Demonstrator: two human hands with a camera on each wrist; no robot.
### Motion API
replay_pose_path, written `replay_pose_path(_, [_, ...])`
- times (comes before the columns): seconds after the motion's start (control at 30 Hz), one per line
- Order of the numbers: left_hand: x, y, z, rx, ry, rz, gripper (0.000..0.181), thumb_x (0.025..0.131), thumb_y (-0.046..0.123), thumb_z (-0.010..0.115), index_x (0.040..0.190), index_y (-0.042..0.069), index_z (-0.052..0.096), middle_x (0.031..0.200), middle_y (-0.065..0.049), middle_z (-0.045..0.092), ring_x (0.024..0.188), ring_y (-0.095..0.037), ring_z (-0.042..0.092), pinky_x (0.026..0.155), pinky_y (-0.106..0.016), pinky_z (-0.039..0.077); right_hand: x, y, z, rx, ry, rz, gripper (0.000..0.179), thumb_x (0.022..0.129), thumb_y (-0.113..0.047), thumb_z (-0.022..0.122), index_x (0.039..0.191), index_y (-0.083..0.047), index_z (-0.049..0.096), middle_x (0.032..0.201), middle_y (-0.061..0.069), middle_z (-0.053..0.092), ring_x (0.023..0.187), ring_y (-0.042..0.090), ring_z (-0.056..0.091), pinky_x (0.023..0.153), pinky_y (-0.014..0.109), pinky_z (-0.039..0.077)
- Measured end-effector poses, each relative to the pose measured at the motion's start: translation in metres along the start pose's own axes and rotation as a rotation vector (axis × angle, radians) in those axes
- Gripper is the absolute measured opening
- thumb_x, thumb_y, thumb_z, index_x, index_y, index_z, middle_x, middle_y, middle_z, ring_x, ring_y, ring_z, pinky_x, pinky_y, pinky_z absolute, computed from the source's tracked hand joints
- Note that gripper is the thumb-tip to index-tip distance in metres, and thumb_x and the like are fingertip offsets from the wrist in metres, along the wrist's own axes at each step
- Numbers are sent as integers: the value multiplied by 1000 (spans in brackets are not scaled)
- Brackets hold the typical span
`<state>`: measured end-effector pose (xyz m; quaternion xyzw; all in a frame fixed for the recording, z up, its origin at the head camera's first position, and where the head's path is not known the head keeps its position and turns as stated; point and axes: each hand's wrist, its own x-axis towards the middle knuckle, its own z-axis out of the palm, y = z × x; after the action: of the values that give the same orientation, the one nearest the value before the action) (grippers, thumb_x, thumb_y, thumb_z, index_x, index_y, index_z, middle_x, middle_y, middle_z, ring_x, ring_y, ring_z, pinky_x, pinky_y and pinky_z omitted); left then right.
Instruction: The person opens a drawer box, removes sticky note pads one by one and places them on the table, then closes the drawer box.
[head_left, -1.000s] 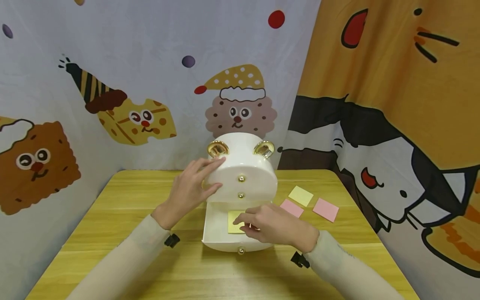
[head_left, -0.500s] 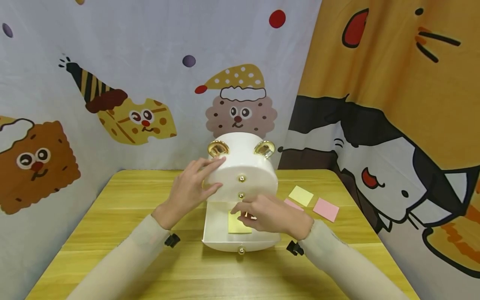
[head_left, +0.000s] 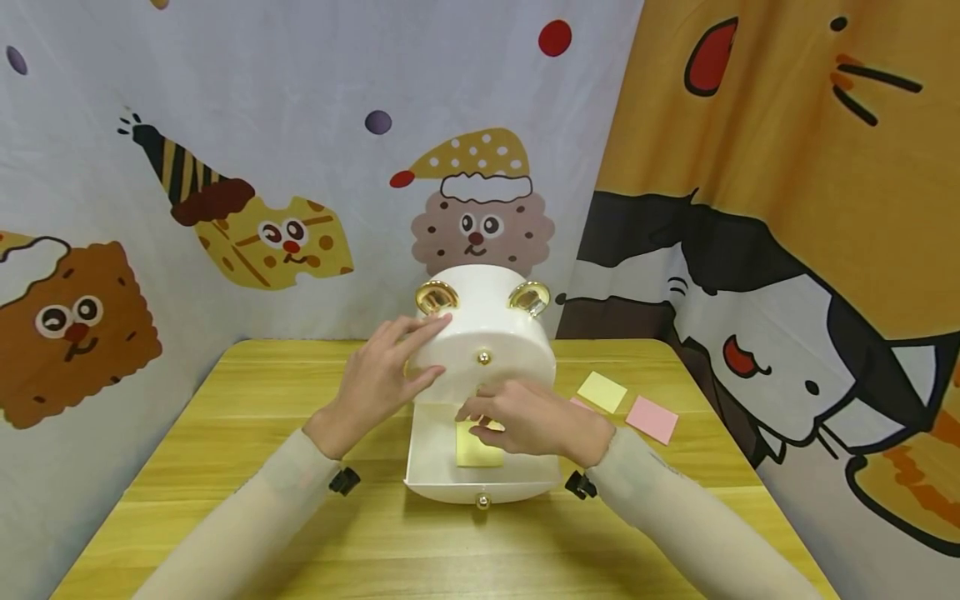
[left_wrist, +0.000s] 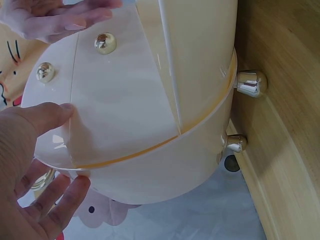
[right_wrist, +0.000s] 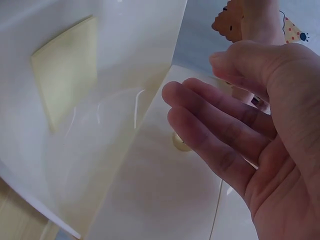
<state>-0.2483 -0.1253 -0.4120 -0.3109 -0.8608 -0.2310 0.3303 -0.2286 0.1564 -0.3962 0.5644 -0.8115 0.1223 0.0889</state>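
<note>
A white rounded drawer organizer with gold ears and gold knobs stands on the table, its bottom drawer pulled out. Inside the drawer lies a yellow sticky note pad. My left hand holds the organizer's left edge, thumb on the front face and fingertips on the curved side. Over the back of the drawer hovers my right hand, fingers loosely bent and holding nothing. In the right wrist view its fingers overlap one knob, apart from the yellow pad.
Right of the organizer, another yellow note pad and a pink note pad lie on the wooden table. A second pink pad is mostly hidden behind my right hand. A cartoon-print curtain hangs behind the table.
My right hand has risen back from the yellow pad toward the organizer's front, uncovering more of the pad and covering the middle knob. The left hand has stayed in place.
</note>
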Motion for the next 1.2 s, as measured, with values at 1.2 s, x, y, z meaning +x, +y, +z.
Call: replay_pose_path(1.2, [0, -2, 2, 9, 6, 12, 83, 93, 28, 103, 167, 25, 66, 143, -9, 77, 109, -30, 73, 55, -26, 51, 15, 7, 17, -35, -285, 100, 34, 105, -27, 90, 137, -18, 83, 124, 4, 85, 102, 15, 81, 95, 33, 68])
